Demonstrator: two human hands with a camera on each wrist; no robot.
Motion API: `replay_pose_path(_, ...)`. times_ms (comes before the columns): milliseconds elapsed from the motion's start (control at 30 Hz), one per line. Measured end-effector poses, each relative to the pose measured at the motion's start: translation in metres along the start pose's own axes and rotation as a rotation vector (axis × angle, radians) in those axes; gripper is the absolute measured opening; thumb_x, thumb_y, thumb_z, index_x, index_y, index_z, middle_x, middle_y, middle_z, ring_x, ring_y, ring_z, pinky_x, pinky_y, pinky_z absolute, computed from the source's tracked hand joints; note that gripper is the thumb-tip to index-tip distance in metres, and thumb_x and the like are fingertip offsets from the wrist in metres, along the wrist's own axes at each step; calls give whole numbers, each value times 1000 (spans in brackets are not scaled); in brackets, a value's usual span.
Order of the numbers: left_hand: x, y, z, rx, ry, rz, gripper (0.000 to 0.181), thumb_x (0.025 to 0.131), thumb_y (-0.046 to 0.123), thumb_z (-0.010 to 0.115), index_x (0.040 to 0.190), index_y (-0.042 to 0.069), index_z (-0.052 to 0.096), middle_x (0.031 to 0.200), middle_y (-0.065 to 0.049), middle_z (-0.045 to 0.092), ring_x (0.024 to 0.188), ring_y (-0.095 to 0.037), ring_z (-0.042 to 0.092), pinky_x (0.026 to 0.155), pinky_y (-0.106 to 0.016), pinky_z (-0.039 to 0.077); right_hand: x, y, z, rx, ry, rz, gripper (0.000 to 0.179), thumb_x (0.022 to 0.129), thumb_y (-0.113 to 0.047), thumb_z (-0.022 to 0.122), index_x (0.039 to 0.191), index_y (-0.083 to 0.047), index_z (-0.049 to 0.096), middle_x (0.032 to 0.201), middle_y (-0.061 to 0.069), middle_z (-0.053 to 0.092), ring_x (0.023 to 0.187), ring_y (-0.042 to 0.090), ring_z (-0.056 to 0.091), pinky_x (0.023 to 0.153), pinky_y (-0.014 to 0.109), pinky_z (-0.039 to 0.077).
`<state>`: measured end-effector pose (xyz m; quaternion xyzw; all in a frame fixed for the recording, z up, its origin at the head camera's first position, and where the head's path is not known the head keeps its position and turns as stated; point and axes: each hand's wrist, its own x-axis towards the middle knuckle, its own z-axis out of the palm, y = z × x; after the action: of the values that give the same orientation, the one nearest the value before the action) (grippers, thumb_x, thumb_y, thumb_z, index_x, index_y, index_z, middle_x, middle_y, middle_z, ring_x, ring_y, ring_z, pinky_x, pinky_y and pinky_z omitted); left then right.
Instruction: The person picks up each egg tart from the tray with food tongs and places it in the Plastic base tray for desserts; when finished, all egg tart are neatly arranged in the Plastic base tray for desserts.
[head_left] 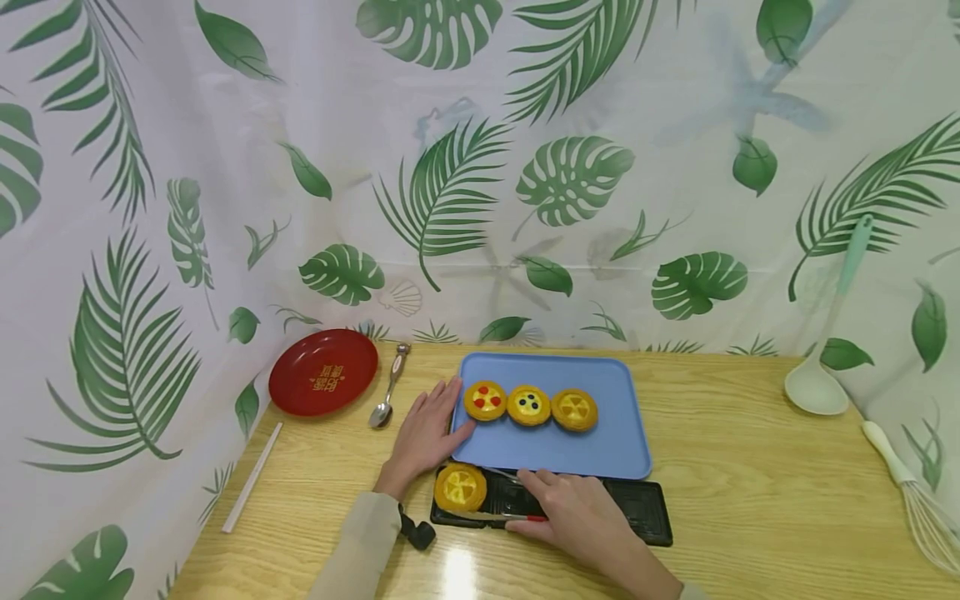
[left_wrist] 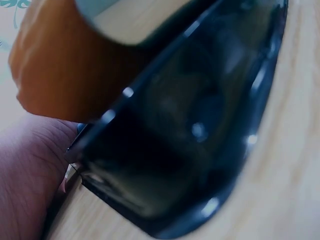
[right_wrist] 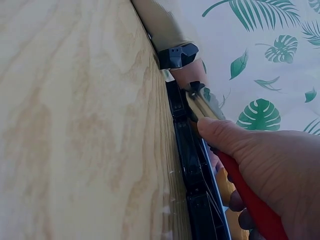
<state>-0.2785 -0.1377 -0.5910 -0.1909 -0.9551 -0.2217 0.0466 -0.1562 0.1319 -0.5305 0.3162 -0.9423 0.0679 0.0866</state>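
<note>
My right hand (head_left: 573, 512) grips red-handled tongs (right_wrist: 252, 197), whose two arms reach left to either side of a tart (head_left: 460, 487). This yellow-topped tart is at the left end of a black compartmented tray (head_left: 648, 510); its brown side (left_wrist: 60, 75) looms over the black wall in the left wrist view. My left hand (head_left: 427, 433) rests with extended fingers along the left edge of a blue tray (head_left: 555, 454), thumb over the rim. On the blue tray sit three tarts in a row: red-dotted (head_left: 485, 401), dark-dotted (head_left: 528, 406) and plain yellow-patterned (head_left: 574, 410).
To the left are a red plate (head_left: 300, 375), a spoon (head_left: 391, 385) and a white stick (head_left: 253, 477). A ladle (head_left: 816, 388) leans on the leaf-printed curtain at right, with a whisk (head_left: 911, 492) near it. The black tray lies just in front of the blue one.
</note>
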Motion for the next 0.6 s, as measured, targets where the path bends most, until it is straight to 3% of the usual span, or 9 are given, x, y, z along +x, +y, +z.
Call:
replay_pose_path(233,0,-1,1,-7,0,1,84,103,60,48,168,13,22,170,-2,29,159,-25,23,129,-49,17,-1,0,0,24,-9,33,70,88,-76,63,128,-19,69,106,2,78,69,14,71,51,28,53)
replay_pose_path(433,-1,-1,1,-12,-13,-2,84,103,59,48,168,14,20,171,-2,28,160,-25,22,129,-49,15,0,-2,-7,97,-37,75,79,84,-82,62,122,-13,67,88,-1,73,60,9,61,48,25,47)
replay_pose_path(600,0,-2,2,0,-17,-3,83,104,60,47,169,16,19,171,0,27,160,-23,21,129,-49,15,-1,-1,-14,113,10,81,82,84,-83,61,119,-9,67,86,-1,71,63,12,64,53,28,52)
